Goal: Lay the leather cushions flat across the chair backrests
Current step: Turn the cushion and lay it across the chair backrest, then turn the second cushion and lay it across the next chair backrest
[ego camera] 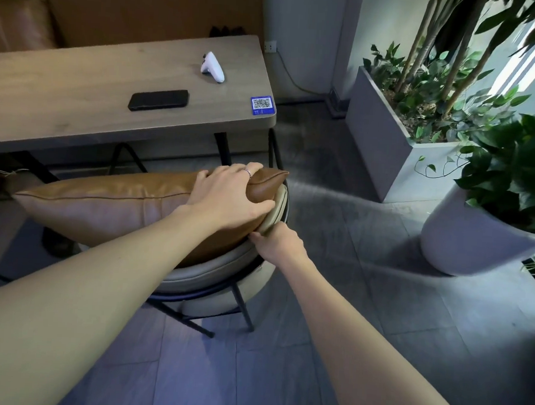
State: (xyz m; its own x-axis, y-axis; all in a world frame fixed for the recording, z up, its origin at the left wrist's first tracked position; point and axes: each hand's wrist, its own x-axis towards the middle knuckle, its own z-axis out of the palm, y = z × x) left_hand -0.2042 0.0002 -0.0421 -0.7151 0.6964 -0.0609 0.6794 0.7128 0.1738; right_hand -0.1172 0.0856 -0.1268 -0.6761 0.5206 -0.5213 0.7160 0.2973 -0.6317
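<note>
A brown leather cushion (109, 205) lies lengthwise along the top of a chair's curved beige backrest (221, 265), its right corner pointing toward the table leg. My left hand (229, 197) presses down on the cushion's right end, fingers wrapped over its top edge and thumb against its side. My right hand (278, 242) pinches the beige backrest rim just under that corner. The chair's seat is hidden beneath the cushion and my arms.
A wooden table (78, 97) stands right behind the chair, holding a black phone (158, 99), a white controller (213, 67) and a blue QR card (262, 105). A grey planter box (377, 134) and a white plant pot (464, 233) stand on the right.
</note>
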